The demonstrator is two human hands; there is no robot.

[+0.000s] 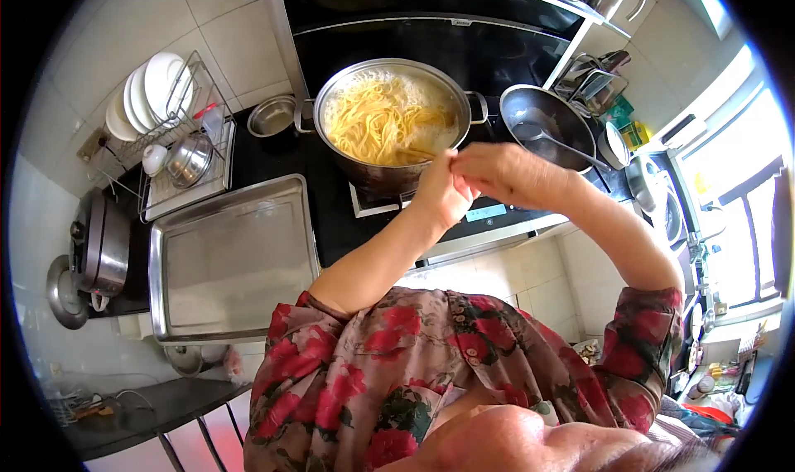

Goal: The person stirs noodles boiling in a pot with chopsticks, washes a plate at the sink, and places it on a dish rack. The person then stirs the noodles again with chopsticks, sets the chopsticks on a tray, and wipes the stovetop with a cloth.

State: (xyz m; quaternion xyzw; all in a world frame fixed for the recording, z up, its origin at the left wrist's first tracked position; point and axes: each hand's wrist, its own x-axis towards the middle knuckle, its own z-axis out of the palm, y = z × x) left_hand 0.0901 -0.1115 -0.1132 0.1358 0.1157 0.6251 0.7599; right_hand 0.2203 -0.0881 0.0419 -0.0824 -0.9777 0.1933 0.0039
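Observation:
A large two-handled metal pot (389, 174) stands on the stove, filled with yellow noodles (377, 120) in foamy, pale water. My left hand (443, 195) is just in front of the pot's near right rim, its fingers closed. Bent over from the right, my right hand (509, 174) has its fingertips drawn together against the left hand. What either hand grips, if anything, is hidden. Thin, light-brown sticks (414, 152) show among the noodles near my left fingertips; I cannot tell whether they reach into the hand.
Right of the pot sits a dark wok (546, 112) with a ladle (563, 145) in it. A large metal tray (236, 261) lies on the left counter, below a dish rack (186, 178) with white plates (166, 83). A small metal bowl (272, 118) is left of the pot.

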